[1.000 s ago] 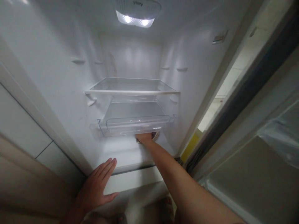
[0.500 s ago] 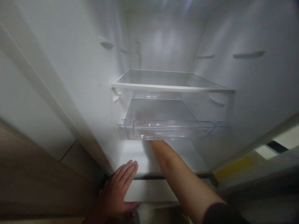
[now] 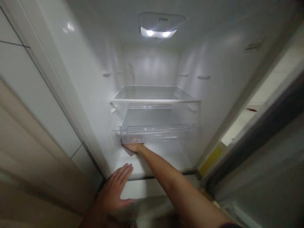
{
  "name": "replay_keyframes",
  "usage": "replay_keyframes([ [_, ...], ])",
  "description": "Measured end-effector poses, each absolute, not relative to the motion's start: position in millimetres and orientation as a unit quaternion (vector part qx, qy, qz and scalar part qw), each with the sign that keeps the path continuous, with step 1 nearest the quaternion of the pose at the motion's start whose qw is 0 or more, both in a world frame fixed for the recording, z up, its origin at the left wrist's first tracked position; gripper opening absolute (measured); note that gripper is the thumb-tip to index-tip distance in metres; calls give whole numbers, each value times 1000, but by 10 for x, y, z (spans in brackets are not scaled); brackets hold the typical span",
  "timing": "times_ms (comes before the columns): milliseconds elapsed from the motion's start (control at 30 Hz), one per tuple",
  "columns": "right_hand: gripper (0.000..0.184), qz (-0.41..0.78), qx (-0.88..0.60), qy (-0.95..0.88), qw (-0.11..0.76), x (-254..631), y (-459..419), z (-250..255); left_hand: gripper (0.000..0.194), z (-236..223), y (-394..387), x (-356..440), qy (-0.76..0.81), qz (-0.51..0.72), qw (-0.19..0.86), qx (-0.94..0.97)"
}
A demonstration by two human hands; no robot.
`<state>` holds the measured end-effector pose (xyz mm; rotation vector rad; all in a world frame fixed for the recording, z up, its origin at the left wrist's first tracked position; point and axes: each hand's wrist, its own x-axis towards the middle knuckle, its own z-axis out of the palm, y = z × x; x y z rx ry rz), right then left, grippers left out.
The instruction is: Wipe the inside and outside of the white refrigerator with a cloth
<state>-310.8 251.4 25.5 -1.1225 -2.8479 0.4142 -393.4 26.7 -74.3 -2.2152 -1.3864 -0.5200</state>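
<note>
My right hand reaches low into a fridge, under the clear plastic drawer. It presses a greyish cloth near the left side of the white fridge floor; the drawer front partly covers the fingers. My left hand lies at the front left edge of the fridge with fingers stretched, thumb apart, and nothing in it.
A glass shelf with a white rim sits above the drawer. A lit lamp is in the ceiling. The opened door stands at the right, and a tiled wall runs along the left.
My right hand has come left and forward from deeper under the drawer, bringing the cloth into sight. The view has tilted up, showing the lamp. My left hand stays at the front edge.
</note>
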Motion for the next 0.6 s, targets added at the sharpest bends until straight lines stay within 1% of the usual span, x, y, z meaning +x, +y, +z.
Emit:
replay_keyframes([
  [100,53,159,-342,-926,18,-2805,2243,360,122,-801,266,-3955,-504,-196,249,-803],
  [233,60,171,-341,-925,9,-2506,1953,457,115,-899,285,-3990,-495,-220,256,-801],
  [333,59,160,-340,-927,-3,-2272,1878,544,111,-914,308,-4006,-489,-231,261,-800],
  [433,63,126,-372,-920,-8,-1987,1898,623,110,-885,329,-4014,-466,-233,276,-808],
  [500,58,100,-399,-912,-9,-1796,1943,645,110,-858,338,-4013,-456,-231,282,-812],
  [600,36,74,-434,-898,-15,-1575,2050,616,109,-823,345,-4003,-447,-230,287,-815],
])
